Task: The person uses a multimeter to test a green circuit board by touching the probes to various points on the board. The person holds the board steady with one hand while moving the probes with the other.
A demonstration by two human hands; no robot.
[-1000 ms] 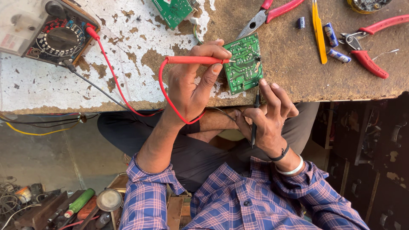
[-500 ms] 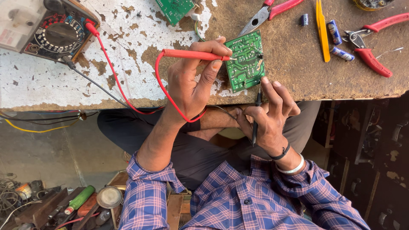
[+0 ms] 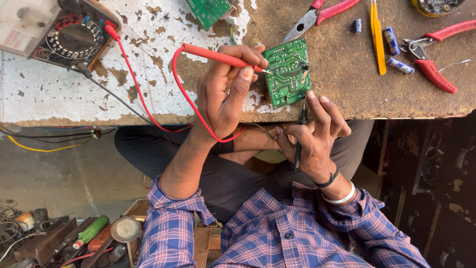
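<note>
A green circuit board [image 3: 285, 72] lies solder side up near the front edge of the worn workbench [image 3: 158, 94]. My left hand [image 3: 225, 92] grips a red test probe [image 3: 218, 55] whose tip touches the board's left edge. My right hand [image 3: 315, 136] holds a black test probe [image 3: 300, 134] upright, its tip at the board's lower right corner. Red and black leads run back to an analog multimeter [image 3: 59, 30] at the far left.
Red-handled pliers [image 3: 320, 15], a yellow tool [image 3: 377, 34], red-handled cutters [image 3: 436, 54], small blue cylindrical components [image 3: 391, 42] and a second green board [image 3: 208, 10] lie on the bench. Tools and clutter [image 3: 74, 238] sit on the floor at lower left.
The red probe's tip has settled onto the board's left edge, with my left hand shifted slightly. My right hand and the black probe have stayed in place.
</note>
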